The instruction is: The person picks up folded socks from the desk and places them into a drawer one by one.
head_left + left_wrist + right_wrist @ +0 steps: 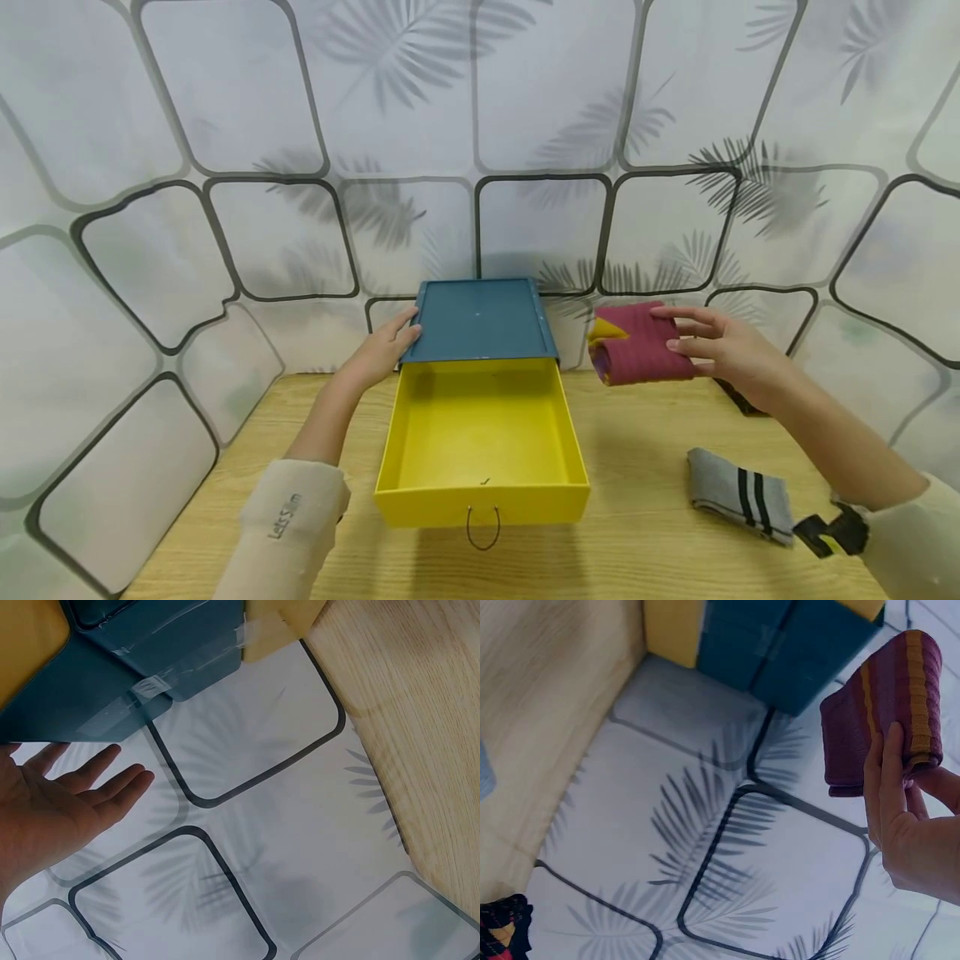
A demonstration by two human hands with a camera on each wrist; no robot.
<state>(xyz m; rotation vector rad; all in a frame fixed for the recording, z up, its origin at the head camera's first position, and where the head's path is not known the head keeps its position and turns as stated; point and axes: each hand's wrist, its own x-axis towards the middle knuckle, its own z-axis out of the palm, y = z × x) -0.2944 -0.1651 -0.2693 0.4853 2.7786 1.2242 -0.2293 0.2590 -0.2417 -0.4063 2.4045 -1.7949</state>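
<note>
Right hand (738,354) pinched and partly hid a maroon roll (643,348), lengthwise nine-to-three, coil toward nine o'clock; left hand (381,352) fingers spread.

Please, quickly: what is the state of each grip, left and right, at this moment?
Left grip: open, at the side of the blue rectangular plastic-looking casing.
Right grip: closed, holding the folded maroon fabric bundle with mustard stripes.
</note>
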